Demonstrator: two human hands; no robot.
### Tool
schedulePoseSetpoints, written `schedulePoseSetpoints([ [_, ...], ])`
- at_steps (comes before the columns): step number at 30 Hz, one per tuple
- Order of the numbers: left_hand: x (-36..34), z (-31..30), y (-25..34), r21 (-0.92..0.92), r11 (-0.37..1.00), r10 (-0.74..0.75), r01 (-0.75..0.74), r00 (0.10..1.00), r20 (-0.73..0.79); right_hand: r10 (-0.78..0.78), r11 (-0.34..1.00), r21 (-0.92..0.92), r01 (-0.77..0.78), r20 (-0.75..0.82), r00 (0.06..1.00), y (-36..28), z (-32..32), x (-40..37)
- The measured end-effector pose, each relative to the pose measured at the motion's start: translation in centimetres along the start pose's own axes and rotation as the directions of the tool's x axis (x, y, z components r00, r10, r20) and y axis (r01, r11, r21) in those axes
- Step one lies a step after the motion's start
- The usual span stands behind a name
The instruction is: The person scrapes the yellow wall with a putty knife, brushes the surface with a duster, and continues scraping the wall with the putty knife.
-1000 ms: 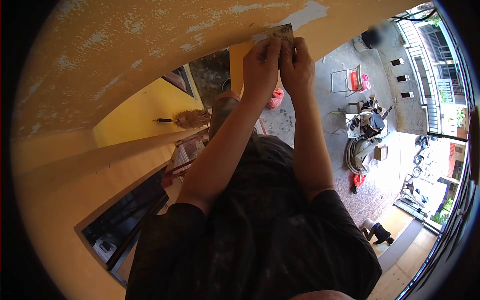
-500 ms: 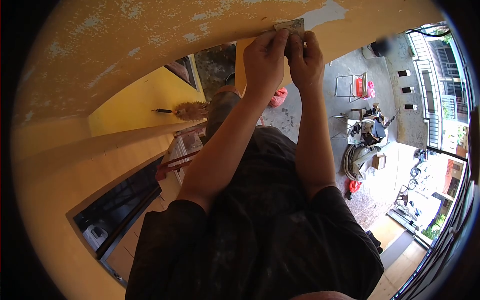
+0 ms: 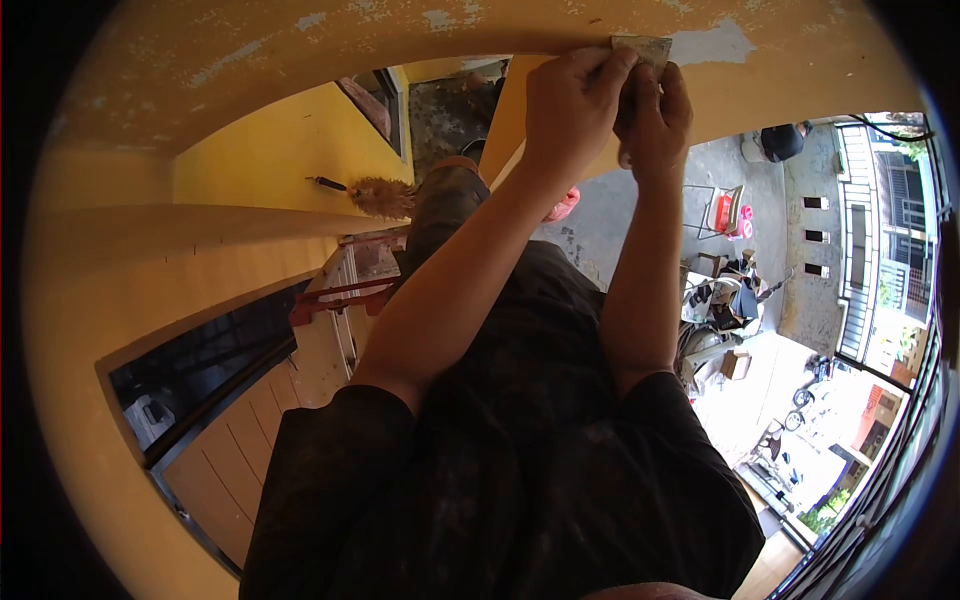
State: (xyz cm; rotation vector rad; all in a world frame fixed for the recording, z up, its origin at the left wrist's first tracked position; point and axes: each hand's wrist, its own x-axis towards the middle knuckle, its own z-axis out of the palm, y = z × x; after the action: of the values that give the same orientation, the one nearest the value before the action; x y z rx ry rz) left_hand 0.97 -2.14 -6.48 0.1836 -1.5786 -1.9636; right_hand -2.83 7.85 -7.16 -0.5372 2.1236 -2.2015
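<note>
Up against the orange-painted beam [image 3: 480,30], a putty knife [image 3: 650,46] has its flat, stained blade on the surface, at the left edge of a bare pale patch [image 3: 718,42]. My left hand [image 3: 575,108] is closed, its thumb pressed along the blade. Beside it, my right hand [image 3: 657,125] wraps its fingers around the tool's handle, which is mostly hidden. Both forearms reach up from my dark shirt. Other parts of the beam show flaked paint.
Below left stands a red-and-white ladder [image 3: 345,305]. A feather duster [image 3: 382,197] lies on the yellow ledge. On the grey floor are a folding chair [image 3: 715,210], a pink-red bag [image 3: 564,205] and a cluttered table [image 3: 735,295]. A dark window [image 3: 210,365] is at the left.
Both hands and the putty knife have shifted to the right in view, along with the pale patch and much of the background. The grip looks unchanged.
</note>
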Motion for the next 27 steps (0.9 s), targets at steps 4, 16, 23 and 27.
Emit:
schedulePoseSetpoints([
  [4, 0.4, -0.4, 0.1, 0.052, 0.999, 0.009, -0.012, 0.999, 0.051, -0.011, 0.995, 0.097, 0.016, -0.05, 0.999, -0.7, 1.1, -0.3],
  [16, -0.5, 1.7, 0.8, -0.474, 0.832, -0.234, 0.287, 0.957, 0.17, -0.094, 0.848, -0.522, 0.092, 0.023, 0.995, -3.8, -2.5, 0.6],
  [23, 0.0, 0.8, 1.2, -0.126, 0.985, -0.103, 0.117, 0.989, 0.109, 0.009, 0.956, -0.294, 0.007, 0.053, 0.999, -1.9, -2.4, 0.9],
  [27, 0.1, 0.7, 1.6, 0.029, 0.994, -0.111, 0.109, 0.988, 0.103, 0.007, 0.989, -0.148, 0.0, 0.044, 0.999, -1.8, -2.0, 0.8],
])
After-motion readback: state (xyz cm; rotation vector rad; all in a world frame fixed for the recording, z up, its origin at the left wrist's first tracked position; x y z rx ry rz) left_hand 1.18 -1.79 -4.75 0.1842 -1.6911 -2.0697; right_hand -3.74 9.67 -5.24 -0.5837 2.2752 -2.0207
